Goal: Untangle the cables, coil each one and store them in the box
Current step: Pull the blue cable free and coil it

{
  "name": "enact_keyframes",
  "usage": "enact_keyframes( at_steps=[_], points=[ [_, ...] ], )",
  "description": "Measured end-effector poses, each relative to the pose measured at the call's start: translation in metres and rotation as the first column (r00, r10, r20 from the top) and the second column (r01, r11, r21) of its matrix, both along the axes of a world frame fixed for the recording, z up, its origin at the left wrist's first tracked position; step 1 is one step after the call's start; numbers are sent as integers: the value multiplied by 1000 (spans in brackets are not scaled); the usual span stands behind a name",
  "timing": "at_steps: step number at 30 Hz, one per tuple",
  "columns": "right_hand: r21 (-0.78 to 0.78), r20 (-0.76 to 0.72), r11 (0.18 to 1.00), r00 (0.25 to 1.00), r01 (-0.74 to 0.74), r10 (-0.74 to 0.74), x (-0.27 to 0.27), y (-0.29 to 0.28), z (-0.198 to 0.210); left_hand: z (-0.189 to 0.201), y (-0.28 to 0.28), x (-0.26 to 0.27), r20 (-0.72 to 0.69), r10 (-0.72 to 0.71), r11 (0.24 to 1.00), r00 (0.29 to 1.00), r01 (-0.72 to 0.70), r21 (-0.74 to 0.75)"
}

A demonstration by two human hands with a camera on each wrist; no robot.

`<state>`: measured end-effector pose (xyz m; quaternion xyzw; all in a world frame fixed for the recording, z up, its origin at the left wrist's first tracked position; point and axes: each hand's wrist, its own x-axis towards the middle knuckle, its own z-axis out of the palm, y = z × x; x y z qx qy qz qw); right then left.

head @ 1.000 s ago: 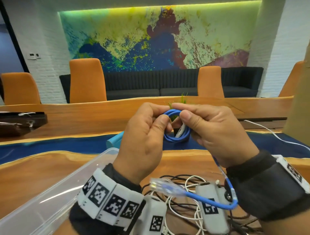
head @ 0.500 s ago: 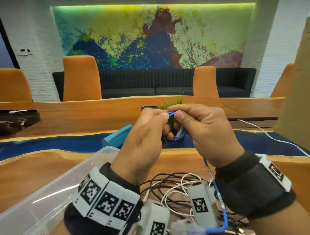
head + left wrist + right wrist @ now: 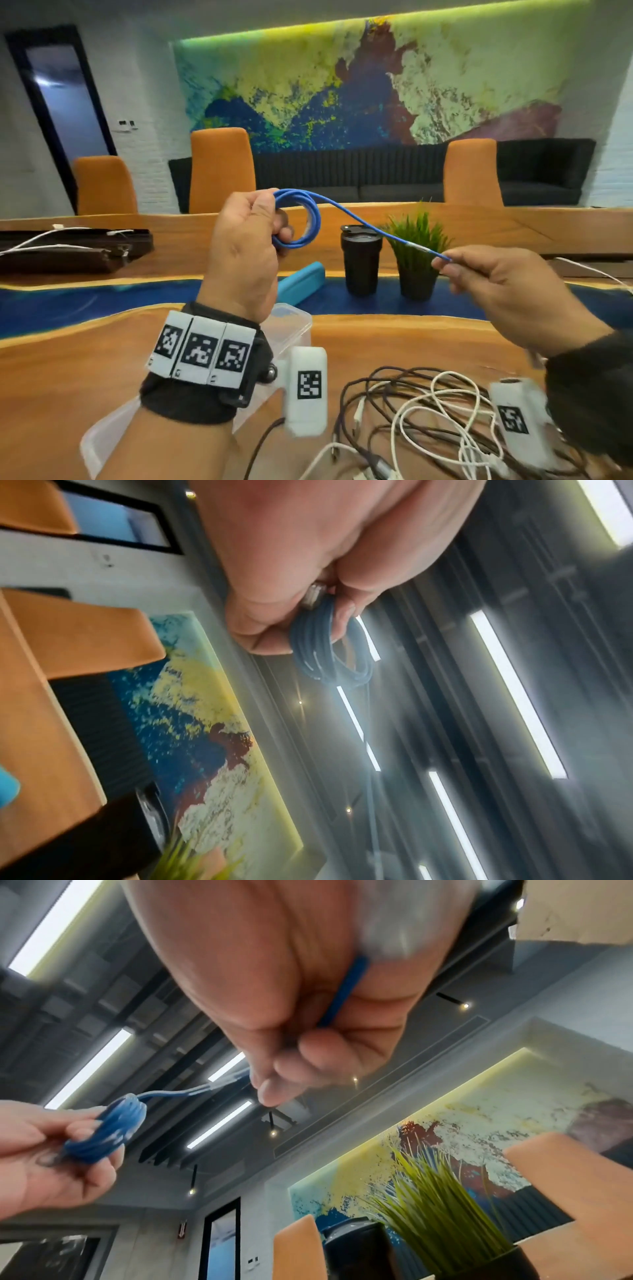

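Holding a coiled blue cable (image 3: pixel 301 219) at upper centre of frame, left hand (image 3: pixel 245 246) with fingers curled round the loops; right hand (image 3: pixel 507 291), centre right, pinching the free tail. Clear box (image 3: pixel 291 329) below, tangled cables (image 3: pixel 428 428) lower right.
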<state>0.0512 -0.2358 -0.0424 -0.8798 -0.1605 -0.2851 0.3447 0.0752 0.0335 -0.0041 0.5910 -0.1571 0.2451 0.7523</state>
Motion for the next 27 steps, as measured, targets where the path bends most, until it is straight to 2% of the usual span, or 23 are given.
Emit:
enact_keyframes(
  at_steps=[2,5,7,8,9,10,11,12,14,15,17,23,25,27],
  points=[
    [-77,-17,995,998,60,-61,3,4,-4,0,-1,0,-24,-46,997,999,44,-57],
    [-290,-159,945,965,154,-207,-1,11,-6,-4,-14,-4,-57,-122,990,991,118,-74],
    [-312,-180,922,939,228,-294,0,7,-6,-6,-24,-8,-72,-207,975,976,200,-96],
    [-264,-159,928,938,262,-309,1,4,-6,-7,-30,-10,-73,-262,961,962,254,-113],
    [-133,-121,951,948,278,-294,2,1,-4,-8,-35,-13,-73,-318,943,945,308,-127],
    [71,-78,965,965,254,-249,3,-1,-1,-8,-39,-15,-73,-369,924,927,357,-135],
    [295,-31,937,982,185,-184,1,-2,5,-8,-43,-18,-77,-412,906,908,400,-136],
    [478,19,874,993,92,-115,-3,-2,12,-8,-46,-21,-85,-449,890,890,436,-134],
    [680,115,728,993,-88,13,-10,-2,24,-8,-51,-26,-97,-503,862,858,491,-130],
    [729,151,667,986,-156,65,-13,-3,28,-7,-53,-28,-102,-519,853,849,506,-125],
    [767,210,594,969,-244,127,-15,-7,33,-6,-55,-32,-117,-531,847,839,520,-112],
    [767,243,548,942,-333,233,-15,-6,33,-5,-56,-35,-128,-587,809,799,572,-133],
    [789,230,495,923,-363,309,-16,-2,32,-6,-56,-35,-124,-618,785,776,602,-149],
    [838,197,398,887,-374,418,-17,6,30,-7,-58,-37,-121,-645,764,755,628,-149]
  ],
)
